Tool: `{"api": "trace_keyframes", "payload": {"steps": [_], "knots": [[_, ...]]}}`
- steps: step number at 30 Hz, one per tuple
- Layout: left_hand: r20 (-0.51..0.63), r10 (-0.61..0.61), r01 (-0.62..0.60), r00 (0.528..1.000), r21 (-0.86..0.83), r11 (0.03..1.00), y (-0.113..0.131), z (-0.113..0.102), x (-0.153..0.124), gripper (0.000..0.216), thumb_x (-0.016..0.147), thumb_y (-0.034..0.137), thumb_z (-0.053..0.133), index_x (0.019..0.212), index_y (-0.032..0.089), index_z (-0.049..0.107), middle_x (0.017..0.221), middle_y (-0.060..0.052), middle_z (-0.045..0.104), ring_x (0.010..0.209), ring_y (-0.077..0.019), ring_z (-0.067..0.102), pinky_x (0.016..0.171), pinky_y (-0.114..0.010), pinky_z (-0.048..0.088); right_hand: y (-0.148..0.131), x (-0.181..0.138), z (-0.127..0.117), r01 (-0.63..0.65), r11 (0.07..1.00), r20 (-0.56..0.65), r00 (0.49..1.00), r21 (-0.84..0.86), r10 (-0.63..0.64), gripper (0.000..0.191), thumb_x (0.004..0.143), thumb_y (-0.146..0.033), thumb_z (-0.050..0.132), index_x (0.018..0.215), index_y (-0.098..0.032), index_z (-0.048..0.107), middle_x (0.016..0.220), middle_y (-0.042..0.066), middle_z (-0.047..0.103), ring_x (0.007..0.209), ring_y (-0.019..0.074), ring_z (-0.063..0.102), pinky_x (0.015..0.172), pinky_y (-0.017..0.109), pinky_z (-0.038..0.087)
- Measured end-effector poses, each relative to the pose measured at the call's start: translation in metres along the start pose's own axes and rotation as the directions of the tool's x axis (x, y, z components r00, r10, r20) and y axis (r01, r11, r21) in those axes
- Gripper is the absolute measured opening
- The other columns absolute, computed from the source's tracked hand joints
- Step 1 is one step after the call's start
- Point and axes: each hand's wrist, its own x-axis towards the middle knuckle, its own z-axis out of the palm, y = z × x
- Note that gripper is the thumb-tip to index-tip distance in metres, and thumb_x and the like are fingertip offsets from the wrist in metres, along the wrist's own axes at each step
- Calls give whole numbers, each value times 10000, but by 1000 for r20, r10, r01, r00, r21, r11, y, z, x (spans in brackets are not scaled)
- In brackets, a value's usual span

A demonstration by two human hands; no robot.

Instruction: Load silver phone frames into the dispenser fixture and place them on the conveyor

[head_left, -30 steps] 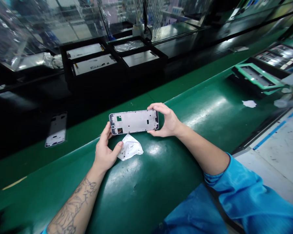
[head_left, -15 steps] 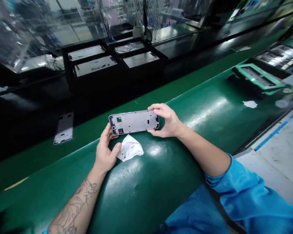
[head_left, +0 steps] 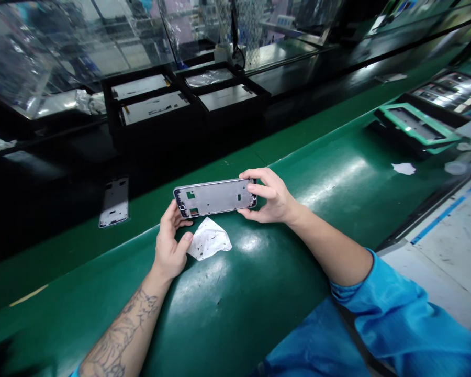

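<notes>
- A second frame [head_left: 114, 201] lies flat on the dark belt at the far left, well apart from my hands.
- My left hand [head_left: 169, 246] rests on the green desk [head_left: 259, 293]; its fingers [head_left: 173, 212] curl up to pinch the left end of the frame [head_left: 215, 197].
- Just right of my left thumb, a crumpled white wipe [head_left: 209, 239] with dark smudges lies on the desk, under the frame.
- I hold the frame lengthwise above the desk, its flat face tilted up toward me.
- My right hand [head_left: 272, 199] has its fingers closed on the frame's right end, thumb below, index along the top edge.
- Black trays [head_left: 184, 97] stand beyond the belt.
- A green jig [head_left: 416, 123] sits far right.
</notes>
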Motion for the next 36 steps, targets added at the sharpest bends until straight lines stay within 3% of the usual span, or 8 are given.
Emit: {"api": "trace_keyframes", "payload": {"steps": [9, 12, 16, 21, 26, 32, 36], "knots": [[-56, 126, -122, 990, 77, 990, 3, 3, -10, 830, 907, 506, 642, 1604, 291, 245, 1476, -172, 491, 1144, -330, 646, 804, -438, 632, -6, 1, -2, -4, 997, -65, 998, 73, 8, 955, 727, -421, 798, 1497, -431, 234, 1307, 70, 567, 1054, 279, 652, 792, 476, 565], [-82, 176, -164, 981, 139, 977, 3, 6, -16, 920, 874, 531, 673, 1618, 279, 195, 1530, -178, 433, 1274, -375, 586, 953, -510, 599, -9, 0, -2, 9, 994, -107, 994, 109, 3, 955, 701, -475, 812, 1478, -438, 257, 1300, 65, 573, 1038, 283, 658, 772, 481, 576], [-139, 237, -200, 961, 242, 949, 1, 10, -23, 1009, 833, 619, 662, 1625, 282, 135, 1602, -151, 343, 1479, -425, 357, 1172, -616, 416, -13, -1, -3, -19, 986, -142, 989, 163, 42, 972, 660, -553, 841, 1436, -469, 260, 1290, 47, 582, 1011, 289, 672, 743, 484, 590], [-155, 204, -164, 967, 239, 957, -6, 7, -33, 1048, 811, 681, 653, 1627, 315, 106, 1637, -129, 299, 1503, -432, 312, 1222, -653, 327, -16, -1, -7, -17, 982, -147, 988, 190, 45, 1009, 618, -575, 867, 1425, -475, 269, 1262, 46, 603, 974, 302, 698, 722, 504, 599], [-129, 279, -256, 952, 167, 952, 5, 10, -28, 918, 876, 557, 659, 1619, 331, 170, 1648, -69, 311, 1524, -386, 292, 1274, -624, 245, -17, -1, -9, -14, 984, -153, 987, 180, 42, 996, 631, -621, 846, 1424, -487, 258, 1250, 43, 615, 957, 298, 703, 710, 510, 614], [-123, 313, -292, 942, 161, 943, 19, 15, -19, 856, 910, 523, 626, 1618, 346, 178, 1671, 16, 289, 1555, -337, 225, 1303, -582, 225, -18, -4, -9, -28, 982, -157, 986, 187, 58, 967, 621, -676, 832, 1402, -477, 299, 1218, 41, 619, 957, 300, 702, 721, 519, 617], [-137, 298, -273, 945, 174, 946, 20, 15, -21, 834, 907, 580, 597, 1609, 390, 187, 1673, 61, 273, 1570, -352, 157, 1297, -616, 240, -18, -5, -10, -78, 982, -114, 989, 172, 98, 931, 609, -741, 804, 1369, -444, 356, 1187, 50, 621, 945, 303, 703, 728, 522, 609]]}}
